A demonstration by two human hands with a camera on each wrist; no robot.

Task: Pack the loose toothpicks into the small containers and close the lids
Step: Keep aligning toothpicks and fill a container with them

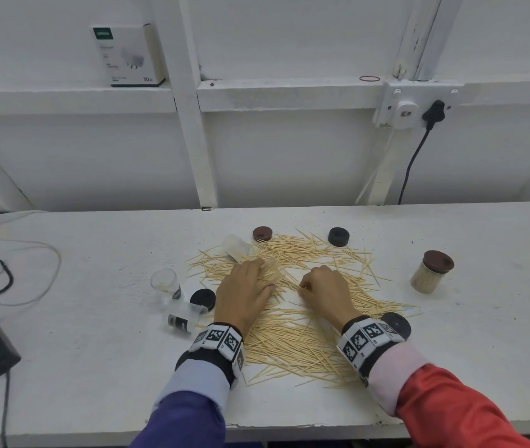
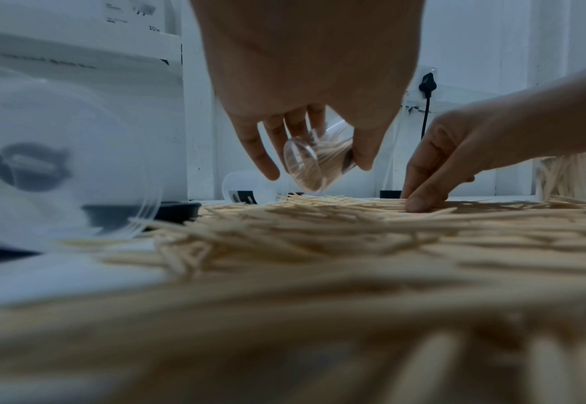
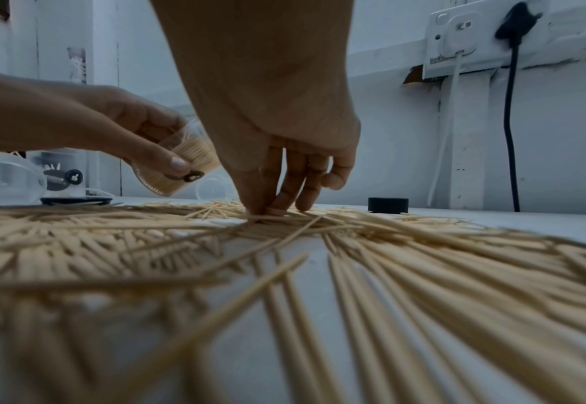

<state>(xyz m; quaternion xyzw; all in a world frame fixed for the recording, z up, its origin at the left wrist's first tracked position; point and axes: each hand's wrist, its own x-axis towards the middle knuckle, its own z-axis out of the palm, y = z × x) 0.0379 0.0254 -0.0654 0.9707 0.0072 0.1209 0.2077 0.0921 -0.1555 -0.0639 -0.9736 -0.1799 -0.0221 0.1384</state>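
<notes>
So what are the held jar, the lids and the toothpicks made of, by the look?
Held jar: clear, glossy, likely plastic; the toothpicks inside show through the wall. Lids, such as the black one and the brown one: opaque, matte, moulded-looking, probably plastic. Toothpicks: pale tan, unfinished, pointed sticks, probably wood or bamboo; which one can't be told.

White box (image 1: 129,53) on ledge — black plug (image 1: 433,112) in socket (image 1: 414,103).
</notes>
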